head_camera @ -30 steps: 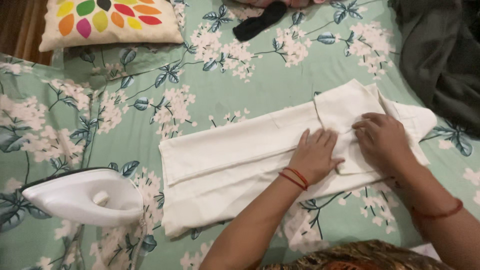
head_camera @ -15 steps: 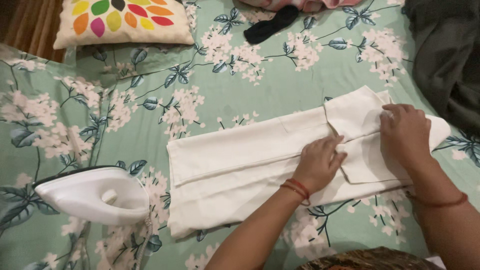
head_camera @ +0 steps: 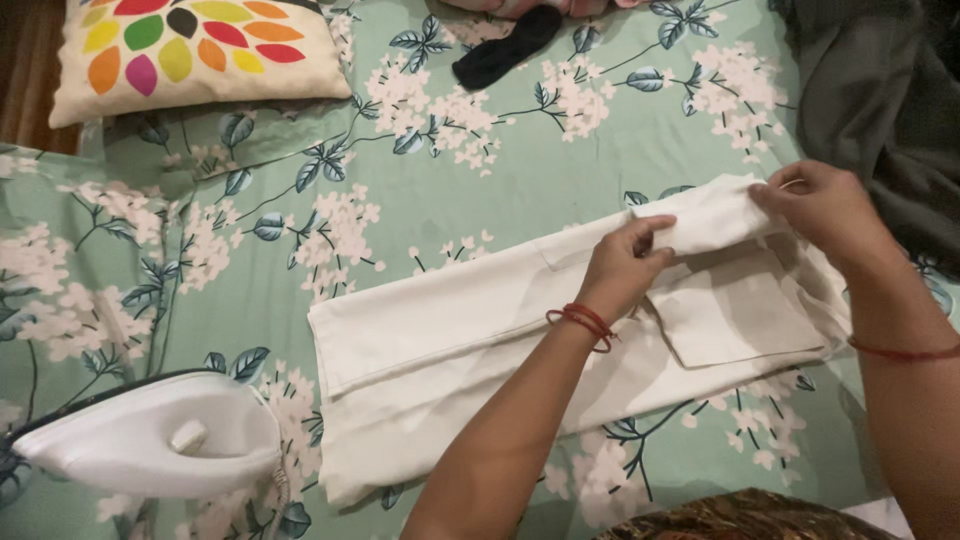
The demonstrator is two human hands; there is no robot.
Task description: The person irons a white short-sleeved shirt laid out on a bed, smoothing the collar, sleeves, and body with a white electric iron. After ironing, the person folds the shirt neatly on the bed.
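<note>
White garment (head_camera: 480,340) is spread on the floral bedsheet (head_camera: 500,160), right of the iron (head_camera: 150,440); its upper flap is pinched by the left hand (head_camera: 620,265) and right hand (head_camera: 825,205).

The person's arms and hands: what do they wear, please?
Both forearms are bare, with no sleeves in view. The left hand has a bunch of thin red threads or bangles around its wrist. The right hand has one thin red thread further up the forearm. No rings or gloves are visible.
</note>
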